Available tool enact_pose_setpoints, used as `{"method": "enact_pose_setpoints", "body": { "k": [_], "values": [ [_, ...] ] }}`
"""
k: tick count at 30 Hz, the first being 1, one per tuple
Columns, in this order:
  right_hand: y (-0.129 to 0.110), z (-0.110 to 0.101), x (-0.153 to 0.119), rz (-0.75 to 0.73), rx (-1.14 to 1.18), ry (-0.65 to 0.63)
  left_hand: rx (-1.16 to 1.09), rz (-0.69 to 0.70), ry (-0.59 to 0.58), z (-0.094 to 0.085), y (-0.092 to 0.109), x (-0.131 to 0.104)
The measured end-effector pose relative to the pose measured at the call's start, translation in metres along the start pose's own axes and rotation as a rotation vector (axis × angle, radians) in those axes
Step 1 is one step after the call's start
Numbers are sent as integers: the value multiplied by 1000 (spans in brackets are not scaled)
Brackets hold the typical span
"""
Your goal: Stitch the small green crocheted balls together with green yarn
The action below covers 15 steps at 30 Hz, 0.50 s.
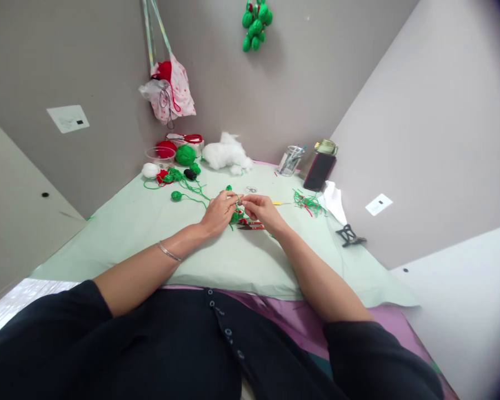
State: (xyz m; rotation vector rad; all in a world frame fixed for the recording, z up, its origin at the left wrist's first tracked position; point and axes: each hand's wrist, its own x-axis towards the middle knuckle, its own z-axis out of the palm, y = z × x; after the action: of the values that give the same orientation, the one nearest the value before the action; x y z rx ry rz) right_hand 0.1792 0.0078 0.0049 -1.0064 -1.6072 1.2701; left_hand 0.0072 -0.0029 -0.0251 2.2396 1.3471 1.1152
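Observation:
My left hand [220, 212] and my right hand [261, 211] meet at the middle of the pale green cloth. The left fingers are closed on green yarn. The right thumb and fingertips are pinched together close to the left fingertips; what they hold is too small to name. Green and red crocheted yarn [235, 216] lies just under and between the hands. Scissors with red handles [255, 226] rest below the right hand. A yellow hook [277, 203] lies to the right of it. A small green ball [176, 196] trails yarn toward the left hand.
White stuffing [225, 154], green yarn [185, 155] and a clear tub [160, 158] sit at the back. Farther right are a pen cup [291, 161], a phone [320, 172] against a bottle [326, 146], yarn scraps [308, 203], white tissue [334, 203] and a black clip [350, 235].

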Motion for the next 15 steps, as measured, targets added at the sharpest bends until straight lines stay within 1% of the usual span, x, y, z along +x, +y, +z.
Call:
{"method": "enact_pose_setpoints", "body": {
  "k": [3, 6, 8, 11, 15],
  "values": [
    [-1, 0, -1, 15, 29, 33, -5, -5, -8, 0, 0, 0],
    [-1, -1, -1, 54, 35, -16, -25, -2, -10, -1, 0, 0],
    [0, -2, 0, 49, 22, 12, -59, -21, -16, -1, -2, 1],
    [1, -4, 0, 2, -34, 82, -183, -96, -2, -3, -5, 3],
    [0, -4, -2, -61, -96, 80, -426, -232, 57, -8, -8, 7]
  ]
}}
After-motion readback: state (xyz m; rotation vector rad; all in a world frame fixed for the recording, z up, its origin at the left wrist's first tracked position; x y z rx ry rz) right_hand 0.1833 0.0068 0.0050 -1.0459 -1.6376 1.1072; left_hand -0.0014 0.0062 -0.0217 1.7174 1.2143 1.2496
